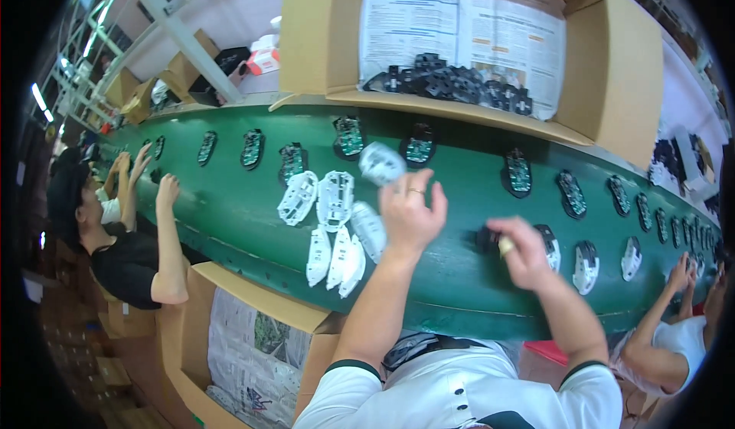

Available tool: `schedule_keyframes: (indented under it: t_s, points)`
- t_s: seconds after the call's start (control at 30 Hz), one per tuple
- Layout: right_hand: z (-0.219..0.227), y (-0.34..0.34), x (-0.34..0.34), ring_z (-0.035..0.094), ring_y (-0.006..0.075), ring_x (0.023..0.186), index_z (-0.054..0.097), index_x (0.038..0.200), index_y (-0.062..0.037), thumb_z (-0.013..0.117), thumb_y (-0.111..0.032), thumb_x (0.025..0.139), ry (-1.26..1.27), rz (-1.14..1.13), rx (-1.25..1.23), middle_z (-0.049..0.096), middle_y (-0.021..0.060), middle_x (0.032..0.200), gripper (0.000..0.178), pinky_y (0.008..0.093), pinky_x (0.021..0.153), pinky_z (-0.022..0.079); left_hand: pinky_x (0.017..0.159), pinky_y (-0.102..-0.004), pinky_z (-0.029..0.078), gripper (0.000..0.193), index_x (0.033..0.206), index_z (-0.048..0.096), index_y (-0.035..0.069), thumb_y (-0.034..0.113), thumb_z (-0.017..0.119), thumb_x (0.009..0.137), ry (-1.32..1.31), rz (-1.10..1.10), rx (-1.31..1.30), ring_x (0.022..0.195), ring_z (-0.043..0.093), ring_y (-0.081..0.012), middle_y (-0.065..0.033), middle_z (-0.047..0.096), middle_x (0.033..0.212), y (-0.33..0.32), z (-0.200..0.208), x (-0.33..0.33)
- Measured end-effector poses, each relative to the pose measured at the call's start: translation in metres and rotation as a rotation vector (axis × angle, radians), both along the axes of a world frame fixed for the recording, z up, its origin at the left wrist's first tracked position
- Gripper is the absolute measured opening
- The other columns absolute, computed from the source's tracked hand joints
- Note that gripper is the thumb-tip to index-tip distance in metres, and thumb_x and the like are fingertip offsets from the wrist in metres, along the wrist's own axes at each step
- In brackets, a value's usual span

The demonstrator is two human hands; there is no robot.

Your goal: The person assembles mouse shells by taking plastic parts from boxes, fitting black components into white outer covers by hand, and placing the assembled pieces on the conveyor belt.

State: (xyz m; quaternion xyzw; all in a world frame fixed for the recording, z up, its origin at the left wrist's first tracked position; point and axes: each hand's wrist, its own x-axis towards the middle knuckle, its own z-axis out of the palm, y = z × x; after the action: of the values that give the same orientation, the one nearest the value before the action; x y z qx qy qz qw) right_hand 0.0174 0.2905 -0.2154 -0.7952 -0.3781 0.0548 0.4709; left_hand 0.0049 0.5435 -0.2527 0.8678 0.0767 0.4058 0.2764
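My left hand (413, 208) has its fingers on the edge of a white plastic mouse shell (381, 163), slightly blurred and raised over the green bench. Its thumb points away from the other fingers. My right hand (524, 251) is closed on a small black part (488, 238), too blurred to make out further. Left of my left hand lies a group of white shells (335, 199), some with ribbed insides facing up, and narrower white pieces (318, 254). Just right of my right hand sits a white and black mouse body (548, 247), partly hidden behind the fingers.
Black mouse bases with green circuit boards (517, 175) line the bench (452, 276). A carton (635, 84) of black parts (452, 81) stands behind. Another newspaper-lined carton (180, 337) is below left. Co-workers sit left (130, 264) and right (666, 352). More white and black bodies (586, 268) lie right.
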Motion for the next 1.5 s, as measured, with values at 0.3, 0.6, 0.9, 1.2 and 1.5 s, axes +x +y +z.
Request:
schedule_keyframes:
  t_s: [0.3, 0.6, 0.9, 1.2, 1.5]
  points:
    - [-0.018, -0.030, 0.009, 0.065, 0.0374, 0.097, 0.067, 0.115, -0.0045, 0.068, -0.010, 0.088, 0.022, -0.495, -0.119, 0.064, 0.0175, 0.108, 0.027, 0.0427, 0.085, 0.054, 0.109, -0.0550, 0.040, 0.057, 0.134, 0.062, 0.005, 0.013, 0.077, 0.079, 0.005, -0.046, 0.138, 0.133, 0.045, -0.0489, -0.0319, 0.040, 0.148, -0.013, -0.004, 0.010]
    - [-0.020, -0.044, 0.026, 0.064, 0.0378, 0.112, 0.066, 0.124, -0.0035, 0.069, -0.002, 0.086, -0.072, -0.447, -0.056, 0.061, 0.0207, 0.127, 0.038, 0.0431, 0.096, 0.054, 0.118, -0.0573, 0.031, 0.093, 0.156, 0.034, -0.003, 0.028, 0.079, 0.080, 0.447, 0.023, 0.189, 0.150, 0.025, -0.0511, -0.0368, 0.020, 0.162, -0.015, -0.002, 0.031]
    - [-0.023, -0.043, -0.014, 0.043, 0.0439, 0.143, 0.056, 0.135, 0.0073, 0.061, 0.004, 0.079, -0.257, -0.267, -0.360, 0.049, 0.0233, 0.152, 0.056, 0.0486, 0.121, 0.034, 0.125, -0.0594, 0.017, 0.078, 0.148, 0.047, -0.001, 0.007, 0.070, 0.074, 0.457, -0.005, 0.167, 0.150, 0.030, -0.0421, -0.0235, 0.044, 0.152, -0.030, -0.001, 0.060]
    - [-0.002, -0.059, -0.014, 0.047, 0.0422, 0.140, 0.054, 0.141, 0.0071, 0.079, -0.007, 0.072, -0.091, -0.226, -0.509, 0.052, 0.0231, 0.150, 0.075, 0.0471, 0.118, 0.037, 0.107, -0.0507, 0.046, 0.063, 0.129, 0.052, -0.002, 0.004, 0.075, 0.071, 0.257, -0.311, -0.193, 0.125, 0.051, -0.0490, -0.0287, 0.049, 0.134, -0.089, -0.003, 0.012]
    - [-0.045, -0.029, 0.015, 0.062, 0.0229, 0.127, 0.048, 0.148, 0.0036, 0.062, -0.014, 0.101, 0.304, -0.210, 0.529, 0.061, 0.0152, 0.141, 0.052, 0.0369, 0.108, 0.049, 0.092, -0.0324, 0.055, 0.068, 0.128, 0.051, 0.002, 0.007, 0.088, 0.071, 0.087, -0.528, -0.391, 0.104, 0.065, -0.0207, -0.0107, 0.061, 0.117, -0.067, -0.031, 0.005]
